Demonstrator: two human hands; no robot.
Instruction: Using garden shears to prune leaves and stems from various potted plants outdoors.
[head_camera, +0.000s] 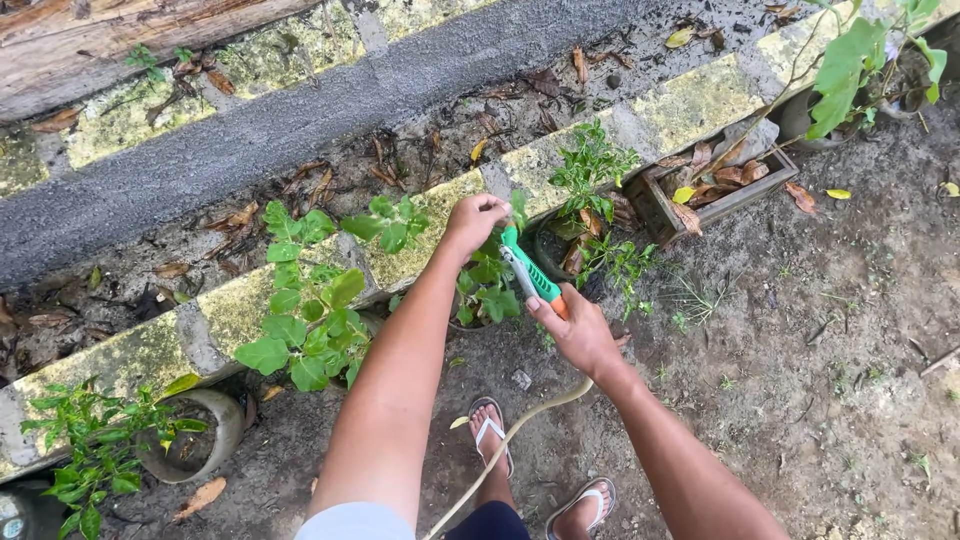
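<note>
Feet in flip-flops (490, 432) stand on bare, damp soil (820, 340) beside a yellow-and-grey curb (420, 240) strewn with dry leaves. Right hand (578, 332) grips a green hose nozzle (528, 272), its hose (510, 440) trailing back between the feet. Left hand (473, 220) is closed on a stem of the small plant (488, 285) at the curb. Leafy shrubs (305, 310) crowd the left; a wooden box (712, 190) sits right.

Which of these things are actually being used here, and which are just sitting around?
In use:
left hand at the nozzle's tip
right hand gripping the green spray nozzle
hose
small potted plant under the nozzle

Lying about:
wooden box of dry leaves
curved pot
leafy plant
concrete kerb
</note>
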